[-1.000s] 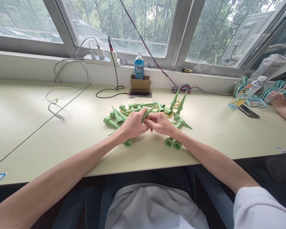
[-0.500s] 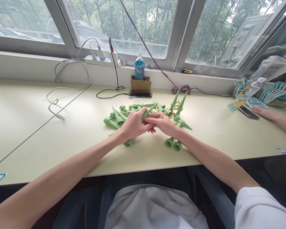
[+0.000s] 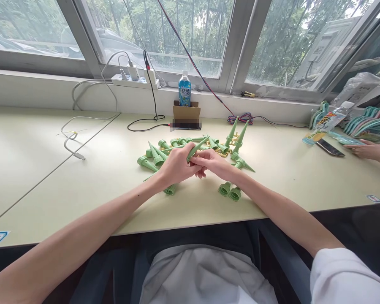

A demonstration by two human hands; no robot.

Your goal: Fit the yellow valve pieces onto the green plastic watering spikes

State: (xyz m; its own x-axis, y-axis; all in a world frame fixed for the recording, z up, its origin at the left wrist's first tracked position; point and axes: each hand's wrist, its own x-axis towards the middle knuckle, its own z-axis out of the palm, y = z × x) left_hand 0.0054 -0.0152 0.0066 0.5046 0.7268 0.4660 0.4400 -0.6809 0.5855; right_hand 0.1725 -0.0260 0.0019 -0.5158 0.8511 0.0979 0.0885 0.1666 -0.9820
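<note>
Wrapped closed, my left hand (image 3: 178, 164) holds a green plastic watering spike (image 3: 196, 148), its tip slanting up to the right. My right hand (image 3: 213, 164) meets it at the spike's lower end, thumb and fingers closed there; the exact contact is hidden. Around both hands lie several more green watering spikes (image 3: 147, 162), some with threaded cap ends. Two spikes (image 3: 232, 133) stand upright past my right hand, near small yellow plastic pieces (image 3: 236, 138). Under my right wrist, two open threaded ends (image 3: 234, 194) face me.
Behind the pile stands a cardboard box (image 3: 186, 112), with a blue bottle (image 3: 184, 89) behind it. A power strip (image 3: 134, 80) and cables run along the sill. At right are a tilted drink bottle (image 3: 327, 122), a phone (image 3: 330, 147), pastel plastic pieces (image 3: 372, 122) and another person's hand (image 3: 367, 148).
My hands stay almost still around the spike, with only slight shifts of the fingers. At right, the other person's hand has come down from the pastel pieces to the table beside the phone.
</note>
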